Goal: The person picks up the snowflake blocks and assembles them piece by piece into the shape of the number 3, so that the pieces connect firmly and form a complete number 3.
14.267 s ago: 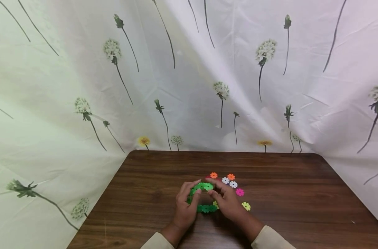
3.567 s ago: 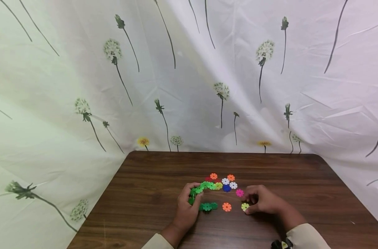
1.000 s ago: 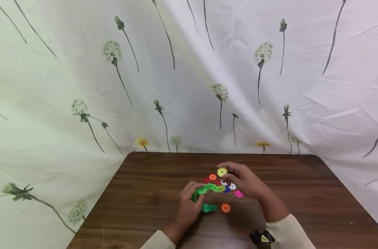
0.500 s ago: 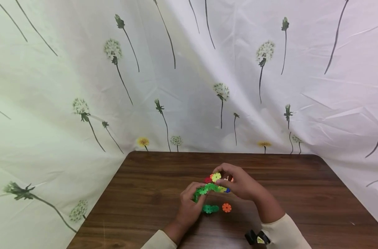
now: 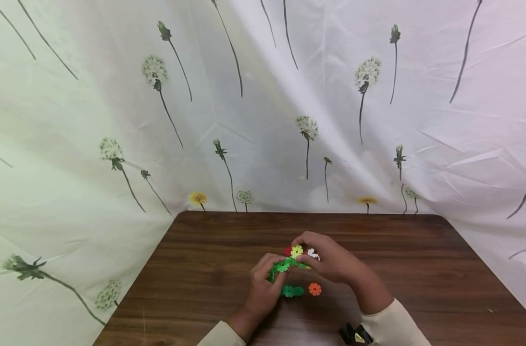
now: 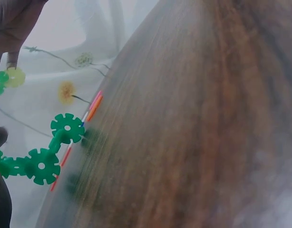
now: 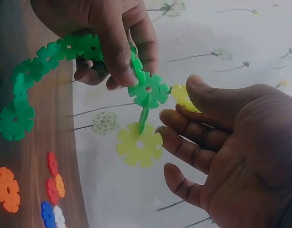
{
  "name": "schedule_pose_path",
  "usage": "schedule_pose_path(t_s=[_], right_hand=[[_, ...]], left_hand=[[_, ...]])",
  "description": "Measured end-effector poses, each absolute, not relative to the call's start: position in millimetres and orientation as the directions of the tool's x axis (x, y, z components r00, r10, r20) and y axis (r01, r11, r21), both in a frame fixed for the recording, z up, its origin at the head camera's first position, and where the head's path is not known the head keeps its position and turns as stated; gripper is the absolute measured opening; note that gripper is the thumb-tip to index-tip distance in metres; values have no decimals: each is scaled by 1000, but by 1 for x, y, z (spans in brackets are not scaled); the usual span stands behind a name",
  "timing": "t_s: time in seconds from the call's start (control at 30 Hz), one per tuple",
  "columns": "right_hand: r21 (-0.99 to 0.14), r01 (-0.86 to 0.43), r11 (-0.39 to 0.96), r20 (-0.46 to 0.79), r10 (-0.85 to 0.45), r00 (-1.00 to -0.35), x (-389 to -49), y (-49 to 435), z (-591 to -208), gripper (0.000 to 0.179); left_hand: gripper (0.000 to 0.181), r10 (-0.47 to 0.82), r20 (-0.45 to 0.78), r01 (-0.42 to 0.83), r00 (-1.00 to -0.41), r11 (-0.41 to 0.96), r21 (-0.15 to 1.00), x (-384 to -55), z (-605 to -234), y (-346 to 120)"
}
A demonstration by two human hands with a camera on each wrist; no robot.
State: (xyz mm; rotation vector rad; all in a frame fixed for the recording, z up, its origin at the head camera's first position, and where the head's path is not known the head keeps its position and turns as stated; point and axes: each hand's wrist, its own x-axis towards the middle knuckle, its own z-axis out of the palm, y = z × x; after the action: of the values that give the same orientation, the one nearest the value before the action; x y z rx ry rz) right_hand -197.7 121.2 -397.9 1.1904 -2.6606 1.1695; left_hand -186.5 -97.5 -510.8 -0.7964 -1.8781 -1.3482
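My left hand (image 5: 263,281) grips a curved chain of green interlocking flower discs (image 7: 46,57), thumb and fingers pinching it partway along. One end of the chain hangs near the table, showing a darker green disc (image 5: 292,290). A yellow disc (image 7: 139,145) is joined on at the other end. Between thumb and fingers, my right hand (image 5: 336,259) pinches a second yellow disc (image 5: 296,251). In the right wrist view that disc is right beside a green disc (image 7: 148,90) of the chain; whether their slots engage I cannot tell.
An orange disc (image 5: 315,289) lies on the brown wooden table (image 5: 194,269) in front of the hands. Behind them lie red (image 5: 287,250) and white discs (image 5: 312,253), partly covered, plus a blue one (image 7: 47,213). A flower-printed cloth (image 5: 263,120) hangs behind the table.
My right hand has taken the yellow disc from the table's right side, lifted it, and brought it left and down to the green chain. The left hand keeps its grip on the chain.
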Motion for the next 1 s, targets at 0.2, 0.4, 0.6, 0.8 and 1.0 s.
schedule_pose_path(t_s=[0.2,0.4,0.6,0.8,1.0], right_hand=[[-527,-669,525,249,-657,-712,-192,113,-395,25],[-408,-703,582,277,-655,-703,-186,110,-394,26],[-395,-715,577,298,-656,-694,-184,108,-394,26],[-236,-734,638,328,-658,-678,-180,109,-392,30],[-224,-762,608,360,-675,-645,-181,106,-394,28]], left_hand=[[33,96,809,801,-579,254,543,-185,-509,-96],[33,104,823,816,-559,246,523,-185,-507,-95],[30,113,843,835,-526,255,487,-185,-509,-96],[35,118,847,840,-518,256,478,-184,-508,-95],[34,113,865,854,-489,261,449,-183,-507,-94]])
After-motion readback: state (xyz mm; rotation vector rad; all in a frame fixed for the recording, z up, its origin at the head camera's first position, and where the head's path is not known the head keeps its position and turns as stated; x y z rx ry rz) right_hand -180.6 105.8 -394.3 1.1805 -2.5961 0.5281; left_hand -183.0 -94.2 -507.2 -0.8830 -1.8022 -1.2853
